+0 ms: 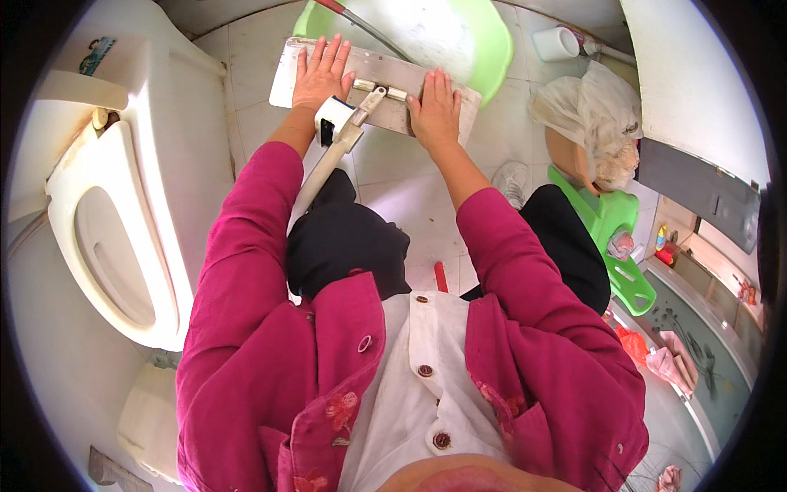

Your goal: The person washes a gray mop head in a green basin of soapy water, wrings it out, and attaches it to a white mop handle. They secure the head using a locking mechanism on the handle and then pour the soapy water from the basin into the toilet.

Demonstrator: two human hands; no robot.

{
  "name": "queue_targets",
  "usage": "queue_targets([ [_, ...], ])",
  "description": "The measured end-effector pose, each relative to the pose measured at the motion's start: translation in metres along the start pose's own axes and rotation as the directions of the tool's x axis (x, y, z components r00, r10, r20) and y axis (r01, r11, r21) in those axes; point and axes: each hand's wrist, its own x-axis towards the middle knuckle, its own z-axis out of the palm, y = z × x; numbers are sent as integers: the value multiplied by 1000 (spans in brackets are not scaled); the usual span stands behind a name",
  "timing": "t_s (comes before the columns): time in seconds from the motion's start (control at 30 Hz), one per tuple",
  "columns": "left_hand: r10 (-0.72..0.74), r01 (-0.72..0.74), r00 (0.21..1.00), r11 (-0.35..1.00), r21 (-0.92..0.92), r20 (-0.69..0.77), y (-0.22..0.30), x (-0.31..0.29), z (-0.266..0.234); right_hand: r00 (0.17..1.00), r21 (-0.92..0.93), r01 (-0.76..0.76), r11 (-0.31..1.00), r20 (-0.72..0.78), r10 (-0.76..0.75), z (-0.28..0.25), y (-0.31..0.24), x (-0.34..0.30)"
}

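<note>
Left hand (322, 78) and right hand (437, 111) lie with fingers outspread, ungrasping, on the flat mop plate (393, 115) at the green basin's (502, 49) near rim. Wet, it could skid or pivot on its hinge. A red-gripped rod (377, 35) crosses the basin; a green stool (620, 213) stands right, a toilet (149, 221) left.

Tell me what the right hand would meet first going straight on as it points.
Probably the light-green, rounded plastic basin beyond the right hand; depth is unclear, so the hand might pass above it.
</note>
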Motion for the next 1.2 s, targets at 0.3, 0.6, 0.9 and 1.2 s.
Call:
queue_targets([
  [0.3,-10,8,999,999,49,42,2,2,-3,964,262,214,941,100,-247,-14,10,-10],
  [0.6,1,-1,1000,999,53,3,4,3,-3,978,151,-143,978,-131,163,-9,6,12],
  [0.9,14,-13,999,1000,19,-50,2,1,-2,931,168,-329,929,-109,349,-10,15,9],
  [1.2,-11,11,1000,999,32,5,5,4,-8,944,116,-312,943,-71,321,-24,14,11],
])
